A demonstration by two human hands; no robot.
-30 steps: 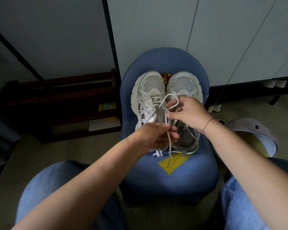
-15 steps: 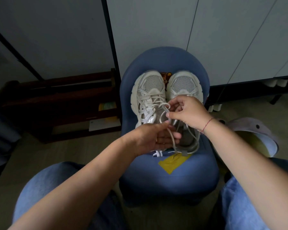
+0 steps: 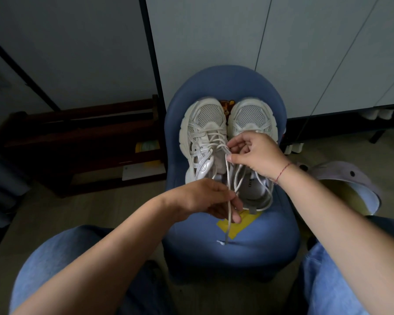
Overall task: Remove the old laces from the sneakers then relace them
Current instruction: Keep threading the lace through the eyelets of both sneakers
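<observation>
- While the left hand (image 3: 205, 198) pinches the lace (image 3: 228, 176) and the right hand (image 3: 257, 153) grips its loops above the sneakers (image 3: 203, 123), tugging could knot them.
- Jerking might drag one off the chair (image 3: 228, 253).

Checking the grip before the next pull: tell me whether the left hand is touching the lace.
Touching. The head view shows the left hand pinching the white lace, whose end hangs below the pinch.

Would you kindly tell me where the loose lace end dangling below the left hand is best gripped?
Pinch the lace end near its tip, coming from the near side above the chair seat: it hangs straight and free, clear of the left hand.
</observation>
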